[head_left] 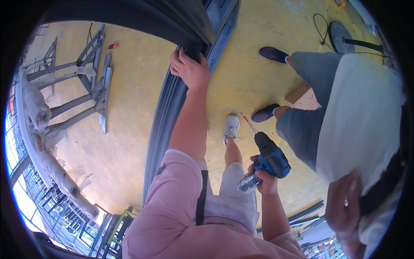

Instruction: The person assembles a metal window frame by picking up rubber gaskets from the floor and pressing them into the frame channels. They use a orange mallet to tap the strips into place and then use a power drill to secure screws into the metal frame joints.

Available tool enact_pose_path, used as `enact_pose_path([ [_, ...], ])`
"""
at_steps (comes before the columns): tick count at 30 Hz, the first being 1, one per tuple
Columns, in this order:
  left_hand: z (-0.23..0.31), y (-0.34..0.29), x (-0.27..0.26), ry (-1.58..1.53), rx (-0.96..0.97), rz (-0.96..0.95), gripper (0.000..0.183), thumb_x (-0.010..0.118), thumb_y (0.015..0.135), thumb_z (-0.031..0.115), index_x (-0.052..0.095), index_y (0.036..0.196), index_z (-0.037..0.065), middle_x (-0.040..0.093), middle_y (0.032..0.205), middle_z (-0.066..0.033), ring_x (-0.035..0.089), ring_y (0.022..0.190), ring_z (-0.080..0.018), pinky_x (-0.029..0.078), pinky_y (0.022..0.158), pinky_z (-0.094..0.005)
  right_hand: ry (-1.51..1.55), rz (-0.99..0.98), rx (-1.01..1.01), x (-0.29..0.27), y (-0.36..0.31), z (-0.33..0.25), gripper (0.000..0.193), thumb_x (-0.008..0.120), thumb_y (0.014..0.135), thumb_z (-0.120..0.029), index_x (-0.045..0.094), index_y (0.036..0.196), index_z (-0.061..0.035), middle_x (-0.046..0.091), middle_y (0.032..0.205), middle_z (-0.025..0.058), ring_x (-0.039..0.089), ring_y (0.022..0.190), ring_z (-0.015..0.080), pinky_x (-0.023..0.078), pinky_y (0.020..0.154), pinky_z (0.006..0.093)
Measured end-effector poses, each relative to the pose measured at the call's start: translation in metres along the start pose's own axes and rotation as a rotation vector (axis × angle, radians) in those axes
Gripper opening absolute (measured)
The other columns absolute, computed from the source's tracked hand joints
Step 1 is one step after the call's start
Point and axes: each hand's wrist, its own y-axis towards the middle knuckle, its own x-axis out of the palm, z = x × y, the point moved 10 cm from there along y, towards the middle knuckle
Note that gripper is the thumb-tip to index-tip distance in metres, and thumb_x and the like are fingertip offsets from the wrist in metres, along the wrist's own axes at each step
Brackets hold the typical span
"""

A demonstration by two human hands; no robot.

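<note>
My left hand reaches forward and is closed round the dark grey metal frame, close to its corner, with the fingertips partly hidden by the profile. Low on my right, my right hand grips a blue and black cordless drill by its handle. A long thin bit sticks out of the chuck and points up and to the left, apart from the frame. The drill's battery end looks wrapped in clear plastic.
Another person stands close on my right, a hand hanging near. By their feet lies a wooden block. Metal racks with plastic-wrapped bars stand left. A round black base with a cable is at the far right.
</note>
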Motion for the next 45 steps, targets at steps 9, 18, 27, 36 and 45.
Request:
enact_pose_path([
  [9,0.022,0.023,0.058,0.233,0.07,-0.663,0.042,0.06,0.097,0.046,0.057,0.103,0.005,0.074,0.083,-0.0169,0.074,0.079,-0.0345,0.058,0.069,-0.0466,-0.019,0.025,-0.017,-0.007,0.006,0.002,0.055,0.063,0.069,-0.005,0.057,0.123,-0.0013,0.065,0.114,0.0152,0.069,0.086,0.0239,0.06,0.073,0.0383],
  [18,0.004,0.021,0.032,-0.014,-0.209,-0.528,0.034,0.052,0.101,0.034,0.061,0.102,0.001,0.071,0.092,-0.0247,0.069,0.089,-0.0442,0.054,0.078,-0.0549,-0.014,0.025,-0.012,0.0,0.005,-0.004,0.055,0.064,0.069,-0.006,0.058,0.123,-0.0001,0.065,0.112,0.0148,0.069,0.086,0.0235,0.06,0.073,0.0382],
  [27,-0.158,-0.102,-0.143,-0.893,-1.17,-0.088,0.026,0.05,0.105,0.028,0.049,0.086,0.009,0.04,0.063,0.0012,0.043,0.055,-0.0117,0.035,0.051,-0.0268,-0.178,0.002,0.004,0.009,0.029,-0.021,0.06,0.069,0.067,-0.009,0.06,0.126,-0.0005,0.067,0.112,0.0119,0.066,0.088,0.0206,0.056,0.077,0.0364],
  [36,-0.245,-0.284,-0.154,-0.826,-1.911,-0.449,0.015,0.053,0.1,0.019,0.054,0.088,0.011,0.051,0.068,-0.0024,0.053,0.058,-0.019,0.041,0.048,-0.032,-0.5,-0.156,-0.214,0.092,0.078,-0.062,0.042,0.069,0.078,0.0,0.066,0.12,-0.0008,0.071,0.111,0.0061,0.065,0.093,0.0153,0.052,0.085,0.0323],
  [45,-0.2,-0.243,-0.122,-0.604,-1.647,-0.615,0.023,0.053,0.103,0.028,0.056,0.099,0.005,0.063,0.082,-0.01,0.067,0.063,-0.0226,0.045,0.043,-0.0306,-0.69,-0.052,-0.179,0.117,0.092,-0.027,0.042,0.084,0.074,-0.015,0.068,0.109,0.0008,0.071,0.1,0.0095,0.066,0.093,0.0149,0.053,0.084,0.032],
])
